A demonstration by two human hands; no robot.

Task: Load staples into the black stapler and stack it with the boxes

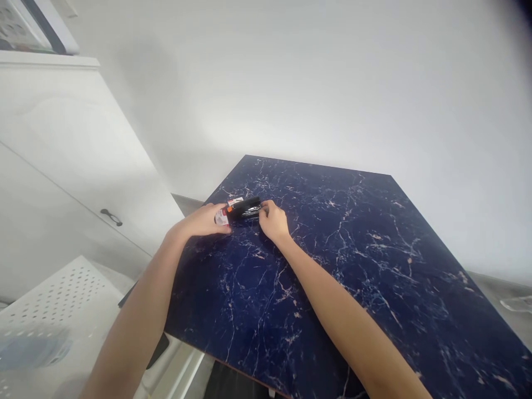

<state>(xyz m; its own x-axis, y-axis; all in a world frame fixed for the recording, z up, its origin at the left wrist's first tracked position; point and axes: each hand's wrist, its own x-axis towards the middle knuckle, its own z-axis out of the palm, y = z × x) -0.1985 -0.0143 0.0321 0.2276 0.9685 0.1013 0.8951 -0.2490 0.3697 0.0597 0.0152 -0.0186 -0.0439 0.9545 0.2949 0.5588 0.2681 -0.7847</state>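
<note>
A black stapler-shaped object (246, 206) with a shiny strip along its side lies at the far left part of the blue marbled table (316, 266). My left hand (205, 220) is closed around a small white-and-red box (221, 217) at the left end of the black object. My right hand (273, 219) has its fingers curled at the right end of the black object, gripping it there. Another small white-and-orange piece (235, 201) shows just behind the black object; whether it belongs to the box I cannot tell.
A white wall (316, 83) rises behind the table. To the left stands a white cabinet (62, 144) with a dark handle (111, 216). Below it is a white perforated surface (62, 293) with a clear plastic bottle (35, 350) on it, close to my left forearm.
</note>
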